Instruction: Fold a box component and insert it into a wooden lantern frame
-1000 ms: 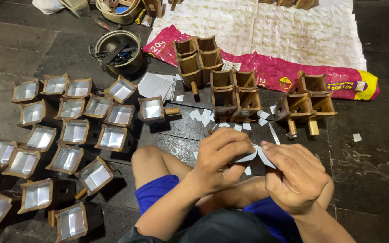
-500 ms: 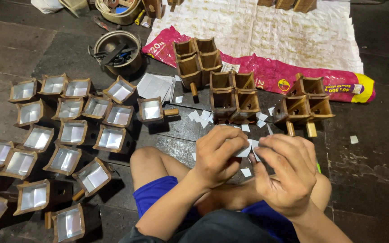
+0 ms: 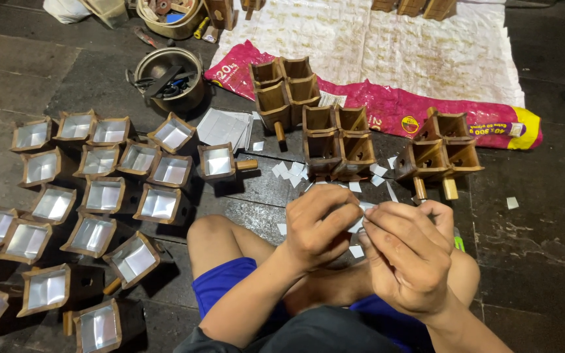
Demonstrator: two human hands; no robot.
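So the thing being worked on is a small white paper piece (image 3: pixel 359 216), thin and flat, mostly hidden by fingers so only a sliver of it shows. It sits right between the two hands, up over the person's crossed legs. The left hand (image 3: pixel 318 225) has its grip closed on the piece from the left, fingertips pinched at its edge, and the right hand (image 3: pixel 410 255) is curled in from the other side, its grip pinched shut on the same piece, fingers of both hands touching. Just beyond the hands there's a scatter of white paper scraps (image 3: pixel 292 173) on the dark floor (image 3: pixel 531 229), then brown wooden funnel boxes (image 3: pixel 335 137) standing close together. Off to the left the floor's packed with foil-lined boxes (image 3: pixel 106 196), so open room is mostly to the right.
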